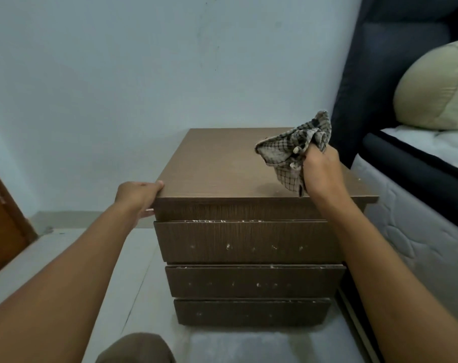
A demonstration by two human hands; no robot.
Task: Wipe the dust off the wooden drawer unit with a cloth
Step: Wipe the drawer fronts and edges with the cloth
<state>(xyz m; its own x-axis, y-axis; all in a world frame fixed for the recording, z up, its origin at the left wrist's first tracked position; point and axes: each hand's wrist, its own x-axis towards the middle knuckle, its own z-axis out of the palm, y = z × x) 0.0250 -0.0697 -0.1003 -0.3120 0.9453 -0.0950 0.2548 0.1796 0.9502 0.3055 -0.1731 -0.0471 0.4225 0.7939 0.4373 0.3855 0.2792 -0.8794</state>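
A brown wooden drawer unit (pixel 217 163) with three drawer fronts stands on the floor against the pale wall. White specks of dust dot the drawer fronts and the top drawer's upper edge. My left hand (pixel 136 196) grips the unit's front left top corner, thumb on top and fingers under the lip. My right hand (pixel 321 171) holds a bunched checked grey-beige cloth (pixel 293 150) just above the right side of the top, with cloth ends hanging down toward the surface.
A bed with a white quilted mattress (pixel 411 224), dark headboard (pixel 366 74) and a pale green pillow (pixel 437 87) stands close on the right. A wooden door (pixel 2 226) is at the left edge. My knee (pixel 136 349) shows at the bottom. Pale floor (pixel 97 271) lies left of the unit.
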